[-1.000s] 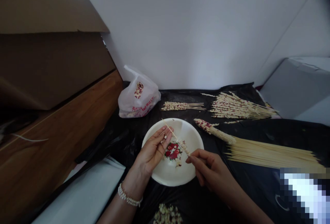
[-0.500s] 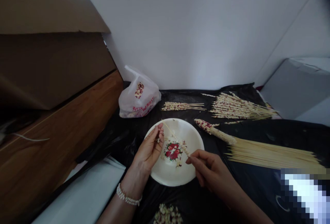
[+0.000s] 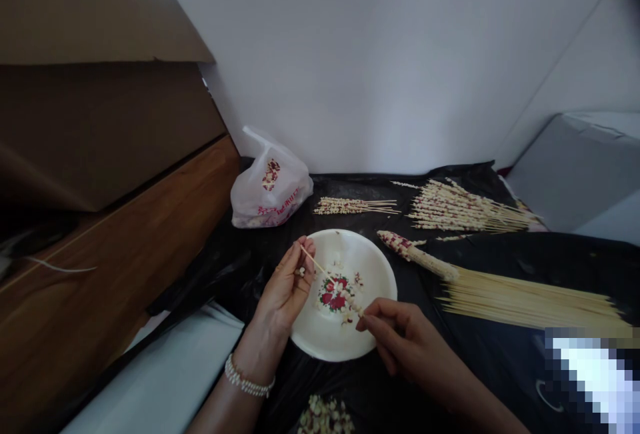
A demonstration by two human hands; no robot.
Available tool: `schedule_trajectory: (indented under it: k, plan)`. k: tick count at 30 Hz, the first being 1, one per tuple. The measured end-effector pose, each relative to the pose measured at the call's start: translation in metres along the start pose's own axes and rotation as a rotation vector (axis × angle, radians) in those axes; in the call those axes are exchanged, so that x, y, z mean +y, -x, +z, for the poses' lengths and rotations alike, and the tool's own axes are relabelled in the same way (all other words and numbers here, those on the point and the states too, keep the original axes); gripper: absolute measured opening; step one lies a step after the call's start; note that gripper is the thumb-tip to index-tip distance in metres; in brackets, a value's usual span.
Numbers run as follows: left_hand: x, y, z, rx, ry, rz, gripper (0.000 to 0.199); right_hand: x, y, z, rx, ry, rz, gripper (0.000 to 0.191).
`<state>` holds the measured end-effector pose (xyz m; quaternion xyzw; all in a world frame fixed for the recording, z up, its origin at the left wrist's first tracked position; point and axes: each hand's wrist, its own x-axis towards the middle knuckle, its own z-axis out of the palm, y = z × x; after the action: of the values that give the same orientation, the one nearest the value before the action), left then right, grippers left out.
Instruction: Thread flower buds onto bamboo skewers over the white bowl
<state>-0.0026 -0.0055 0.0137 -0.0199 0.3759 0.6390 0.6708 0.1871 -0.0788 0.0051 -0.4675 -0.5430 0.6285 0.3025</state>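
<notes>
A thin skewer (image 3: 316, 263) slants over a cream bowl (image 3: 383, 274) with a red flower print, pale beads or kernels strung along its lower right part. My right hand (image 3: 400, 335) pinches that beaded end at the bowl's right rim. Over the left rim, my left hand (image 3: 289, 286) has its fingers curled, with small pale pieces (image 3: 301, 271) between them and the skewer's bare tip at its fingertips. Loose pieces (image 3: 358, 280) lie in the bowl. What the pieces are made of is hard to tell.
Behind the bowl are a white plastic bag (image 3: 273, 191) and beaded skewers (image 3: 350, 205). More beaded skewers (image 3: 450, 206) and a bundle of bare sticks (image 3: 530, 297) lie right, on black sheeting (image 3: 240, 254). A pile of pieces (image 3: 326, 415) sits in front.
The skewer's bare tip has moved left and down to my left fingertips. My right hand has shifted slightly left and down, still pinching the beaded end.
</notes>
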Motion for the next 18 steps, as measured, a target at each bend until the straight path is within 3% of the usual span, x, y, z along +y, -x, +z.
schedule_trajectory:
  k: [18]
  plan:
    - [0.0000,0.0009,-0.0004,-0.003,0.028,0.019,0.023,0.0022,-0.0016,-0.0016,0.025,0.025,0.016,0.031]
